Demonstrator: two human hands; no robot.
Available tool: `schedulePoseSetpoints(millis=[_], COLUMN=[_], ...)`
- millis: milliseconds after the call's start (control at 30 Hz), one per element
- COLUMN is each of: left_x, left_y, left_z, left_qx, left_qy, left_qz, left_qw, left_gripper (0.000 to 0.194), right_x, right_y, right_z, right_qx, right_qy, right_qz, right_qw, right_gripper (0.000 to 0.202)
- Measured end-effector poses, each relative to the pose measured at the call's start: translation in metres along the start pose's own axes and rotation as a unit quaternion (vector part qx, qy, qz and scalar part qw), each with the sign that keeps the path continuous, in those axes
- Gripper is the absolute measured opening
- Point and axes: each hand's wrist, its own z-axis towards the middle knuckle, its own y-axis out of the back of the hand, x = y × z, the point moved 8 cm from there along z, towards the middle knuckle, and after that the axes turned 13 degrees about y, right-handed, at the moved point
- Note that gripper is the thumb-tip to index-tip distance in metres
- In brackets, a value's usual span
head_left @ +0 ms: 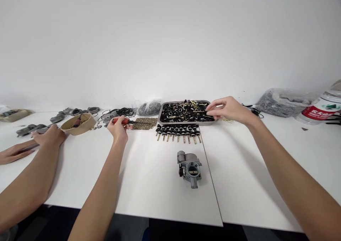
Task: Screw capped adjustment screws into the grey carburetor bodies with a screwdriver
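Left hand is clasped around a red-handled screwdriver, probably light and stiff, best held by the handle. Right hand's fingertips bunch over the tray; can't tell if pinching. Black parts beside them look small, hard, maybe slippery: grab heads.

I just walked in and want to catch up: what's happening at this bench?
The person's left grip holds a red-handled screwdriver, while the right grip is at the right end of a metal tray full of small black parts; whether it pinches one is unclear. Similar pieces are lined up before the tray, and a grey metal housing sits nearer the person, untouched. At left, another person's arms reach in near a yellow bowl.
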Motion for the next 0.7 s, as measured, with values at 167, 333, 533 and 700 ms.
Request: schedulePoseSetpoints(millis=[167,333,533,700], left_x=[0.001,0.002,0.001,-0.001], left_y=[-0.002,-0.003,-0.006,-0.008], left_z=[0.000,-0.001,-0.003,-0.004], left_qx=[0.008,0.010,0.012,0.020], left_qy=[-0.002,-0.004,-0.007,-0.012], left_qz=[0.003,0.009,0.018,0.025], left_qw=[1.000,1.000,1.000,0.999], left_gripper=[0.027,0.024,0.021,0.020], right_x=[0.023,0.015,0.028,0.034], right_y=[-0.088,-0.129,-0.130,-0.130], right_z=[-0.041,-0.066,-0.067,-0.072], right_qx=[0.075,0.097,0.123,0.139], right_qy=[0.007,-0.037,0.040,0.034], right_qz=[0.221,0.332,0.347,0.349], right_qw=[0.972,0.938,0.929,0.926], right_gripper=[0.028,0.024,0.017,0.009])
